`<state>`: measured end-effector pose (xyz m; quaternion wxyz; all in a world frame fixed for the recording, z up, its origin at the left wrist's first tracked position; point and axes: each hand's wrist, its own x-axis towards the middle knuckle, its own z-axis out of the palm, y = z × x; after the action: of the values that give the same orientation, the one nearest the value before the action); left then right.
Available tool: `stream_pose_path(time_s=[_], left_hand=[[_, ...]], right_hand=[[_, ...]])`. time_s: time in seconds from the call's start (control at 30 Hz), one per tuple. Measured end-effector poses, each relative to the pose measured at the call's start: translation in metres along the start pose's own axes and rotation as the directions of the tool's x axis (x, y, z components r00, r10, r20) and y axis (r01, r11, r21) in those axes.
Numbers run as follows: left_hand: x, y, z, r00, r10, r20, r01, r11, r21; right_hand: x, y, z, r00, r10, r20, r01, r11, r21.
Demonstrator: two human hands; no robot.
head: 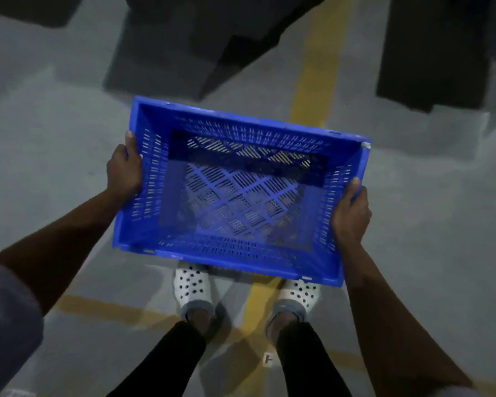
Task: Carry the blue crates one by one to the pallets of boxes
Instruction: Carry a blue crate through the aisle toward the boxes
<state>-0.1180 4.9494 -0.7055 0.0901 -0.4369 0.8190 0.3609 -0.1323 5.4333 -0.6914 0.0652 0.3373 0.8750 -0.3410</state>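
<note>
The blue crate [241, 196] is a rectangular tub of hard moulded plastic. Its walls slope slightly inward and are pierced by rows of short vertical slots. Its base is an open lattice of diagonal ribs filled with fine slits, and the grey floor [55, 133] shows through it. The rim is a smooth, solid band, and a small pale scuff or tag [366, 145] sits at the far right corner. The crate holds nothing. It is clear of the floor at about waist height in front of the person, skewed so that its far left corner points away. The left hand [124, 170] grips the left short wall with its thumb lying along the rim, and the right hand [351, 216] grips the right short wall the same way. On both hands the curled fingers are hidden behind the walls. The floor looks like matte concrete crossed by worn yellow painted lines [318, 75]. The near edge of the crate covers the toes of two white shoes with black dots [192, 285]. Black trousers [166, 365] and a greyish sleeve [6, 325] are cut off by the frame. Dark blocky shapes [184, 47] lie along the far edge of the floor, too dim and blurred to identify.
</note>
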Motion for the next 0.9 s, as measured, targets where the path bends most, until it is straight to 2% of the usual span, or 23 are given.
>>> stream_pose_path(time_s=[0.13, 0.27, 0.4, 0.53, 0.73, 0.83, 0.9], left_hand=[[0.013, -0.014, 0.016, 1.0, 0.026, 0.007, -0.026, 0.999, 0.023], [0.016, -0.036, 0.04, 0.999, 0.009, 0.041, -0.013, 0.996, 0.086], [0.013, -0.046, 0.058, 0.993, 0.082, -0.085, -0.07, 0.989, 0.131], [0.016, -0.052, 0.059, 0.987, 0.139, -0.086, -0.123, 0.978, 0.17], [0.02, -0.059, 0.06, 0.984, 0.151, -0.094, -0.13, 0.971, 0.201], [0.017, -0.056, 0.056, 0.992, 0.105, -0.067, -0.089, 0.975, 0.205], [0.018, -0.049, 0.047, 1.0, 0.02, -0.005, -0.017, 0.949, 0.314]], right_hand=[[0.006, 0.011, 0.031, 0.999, 0.031, 0.021, -0.03, 0.999, -0.012], [0.015, 0.028, 0.05, 0.991, 0.033, 0.133, -0.025, 0.998, -0.058], [0.019, 0.042, 0.055, 0.993, 0.018, 0.112, -0.011, 0.998, -0.065], [0.018, 0.042, 0.055, 0.995, 0.018, 0.095, -0.01, 0.996, -0.088], [0.016, 0.045, 0.055, 0.997, 0.045, 0.067, -0.036, 0.992, -0.122], [0.015, 0.045, 0.058, 0.997, 0.052, 0.057, -0.043, 0.988, -0.15], [0.015, 0.038, 0.051, 0.992, 0.09, 0.092, -0.066, 0.968, -0.241]])
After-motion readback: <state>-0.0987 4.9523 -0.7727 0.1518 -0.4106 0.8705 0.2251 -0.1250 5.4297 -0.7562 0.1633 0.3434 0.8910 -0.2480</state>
